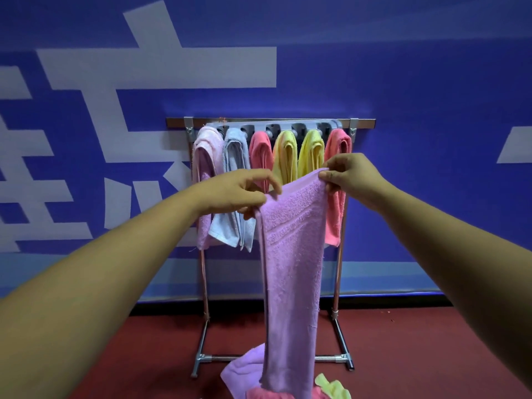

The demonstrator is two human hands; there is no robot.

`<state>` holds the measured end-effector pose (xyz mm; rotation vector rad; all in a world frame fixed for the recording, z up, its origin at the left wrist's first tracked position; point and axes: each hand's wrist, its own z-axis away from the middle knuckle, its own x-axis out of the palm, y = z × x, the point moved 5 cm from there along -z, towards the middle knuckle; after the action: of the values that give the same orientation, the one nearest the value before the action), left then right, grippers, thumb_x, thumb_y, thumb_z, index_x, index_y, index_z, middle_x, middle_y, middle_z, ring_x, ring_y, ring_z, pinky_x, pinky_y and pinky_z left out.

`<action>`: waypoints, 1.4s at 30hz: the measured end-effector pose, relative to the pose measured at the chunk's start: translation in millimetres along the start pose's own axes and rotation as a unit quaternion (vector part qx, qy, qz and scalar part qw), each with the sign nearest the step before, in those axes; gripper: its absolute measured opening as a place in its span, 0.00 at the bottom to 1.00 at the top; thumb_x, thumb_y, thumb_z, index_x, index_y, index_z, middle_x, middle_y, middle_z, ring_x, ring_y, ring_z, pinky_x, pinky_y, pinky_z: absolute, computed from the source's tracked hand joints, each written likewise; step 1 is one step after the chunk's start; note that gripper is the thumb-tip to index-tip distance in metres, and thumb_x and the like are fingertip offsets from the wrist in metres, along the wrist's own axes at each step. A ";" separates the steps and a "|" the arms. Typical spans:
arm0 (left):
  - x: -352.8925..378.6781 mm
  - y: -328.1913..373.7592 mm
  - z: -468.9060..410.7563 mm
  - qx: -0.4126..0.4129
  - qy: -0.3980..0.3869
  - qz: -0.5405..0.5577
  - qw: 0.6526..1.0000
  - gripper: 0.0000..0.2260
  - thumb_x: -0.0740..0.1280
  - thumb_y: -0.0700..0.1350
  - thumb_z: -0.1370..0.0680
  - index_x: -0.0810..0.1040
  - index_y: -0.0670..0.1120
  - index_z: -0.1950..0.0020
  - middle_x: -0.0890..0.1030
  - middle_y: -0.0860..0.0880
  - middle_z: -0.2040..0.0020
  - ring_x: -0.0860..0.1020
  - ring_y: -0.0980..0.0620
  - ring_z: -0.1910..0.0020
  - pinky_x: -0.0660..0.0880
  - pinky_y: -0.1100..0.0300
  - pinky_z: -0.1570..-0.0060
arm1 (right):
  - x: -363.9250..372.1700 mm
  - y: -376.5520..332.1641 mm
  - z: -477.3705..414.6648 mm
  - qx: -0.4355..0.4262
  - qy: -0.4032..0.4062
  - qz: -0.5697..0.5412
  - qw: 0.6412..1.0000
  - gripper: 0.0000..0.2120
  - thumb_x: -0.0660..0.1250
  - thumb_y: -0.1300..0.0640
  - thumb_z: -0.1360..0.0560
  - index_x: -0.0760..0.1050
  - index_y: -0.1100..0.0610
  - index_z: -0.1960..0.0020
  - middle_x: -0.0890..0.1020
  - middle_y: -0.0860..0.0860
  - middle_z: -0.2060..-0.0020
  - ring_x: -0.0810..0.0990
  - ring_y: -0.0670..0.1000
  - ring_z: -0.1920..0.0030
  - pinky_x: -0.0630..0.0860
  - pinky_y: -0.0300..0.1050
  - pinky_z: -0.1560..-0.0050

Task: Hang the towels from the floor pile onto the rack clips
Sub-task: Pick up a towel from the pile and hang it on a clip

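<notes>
A long lilac towel (292, 269) hangs down in front of the rack, held up by its top edge. My left hand (233, 191) pinches the top left corner and my right hand (349, 175) pinches the top right corner. Behind it stands the metal rack (270, 122) with a grey clip strip (288, 128) along its top bar. Several towels hang from the clips: pink (205, 156), pale blue (234, 159), coral (260, 154), two yellow (285, 154) and another coral (338, 145). The floor pile (288, 384) lies at the rack's foot, with lilac, coral and yellow-green towels partly hidden by the held towel.
A blue wall with large pale shapes (144, 82) rises right behind the rack. The floor (417, 355) is dark red. The rack's base legs (200, 358) spread forward on both sides of the pile.
</notes>
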<state>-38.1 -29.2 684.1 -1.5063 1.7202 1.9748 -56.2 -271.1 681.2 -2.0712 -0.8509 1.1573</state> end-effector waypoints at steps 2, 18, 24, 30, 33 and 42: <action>2.0 5.4 1.3 0.009 -0.027 -0.006 1.000 0.12 0.59 0.30 0.22 0.80 0.40 0.46 0.80 0.49 0.62 0.76 0.54 0.66 0.74 0.64 0.63 | 0.2 4.8 -2.2 0.017 -0.001 -0.034 0.999 0.06 0.72 0.64 0.24 0.81 0.66 0.50 0.83 0.60 0.64 0.82 0.54 0.64 0.83 0.53 0.50; -1.9 30.0 0.1 0.128 0.096 -0.126 0.979 0.05 0.72 0.48 0.23 0.84 0.48 0.51 0.76 0.56 0.46 0.73 0.59 0.41 0.67 0.62 0.37 | 22.8 11.0 -2.8 0.078 -0.010 -0.120 0.990 0.04 0.75 0.61 0.25 0.83 0.62 0.53 0.80 0.48 0.71 0.75 0.45 0.70 0.74 0.43 0.62; 1.5 30.7 -2.3 0.110 0.133 -0.134 0.976 0.07 0.71 0.51 0.22 0.84 0.48 0.51 0.84 0.50 0.56 0.81 0.49 0.52 0.75 0.46 0.46 | 38.5 -6.6 0.4 0.075 -0.062 -0.212 0.972 0.05 0.74 0.63 0.26 0.83 0.64 0.53 0.83 0.55 0.65 0.80 0.48 0.67 0.78 0.41 0.62; -15.5 10.8 -3.4 0.060 0.253 -0.155 0.953 0.08 0.71 0.52 0.23 0.85 0.49 0.53 0.85 0.53 0.59 0.81 0.54 0.56 0.78 0.48 0.50 | 55.6 -27.4 14.8 0.056 -0.103 -0.297 0.948 0.01 0.71 0.67 0.25 0.81 0.65 0.54 0.85 0.56 0.65 0.83 0.50 0.65 0.81 0.40 0.60; -14.8 11.9 -3.4 0.053 0.253 -0.129 0.957 0.07 0.71 0.52 0.23 0.85 0.49 0.53 0.85 0.54 0.59 0.81 0.56 0.56 0.78 0.50 0.49 | 60.8 -34.6 19.4 0.045 -0.115 -0.311 0.942 0.02 0.69 0.68 0.24 0.81 0.65 0.51 0.85 0.57 0.62 0.84 0.52 0.63 0.83 0.44 0.56; -19.8 5.3 -13.1 0.046 0.313 -0.119 0.941 0.07 0.75 0.54 0.27 0.85 0.51 0.55 0.70 0.56 0.54 0.71 0.55 0.48 0.67 0.64 0.50 | 58.8 -43.5 26.7 -0.003 -0.101 -0.309 0.946 0.06 0.67 0.66 0.22 0.80 0.68 0.50 0.82 0.65 0.56 0.80 0.57 0.58 0.81 0.47 0.51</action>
<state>-24.1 -31.9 703.8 -2.3486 1.6705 1.3513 -65.8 -194.2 674.0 -1.5181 -1.4688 1.0084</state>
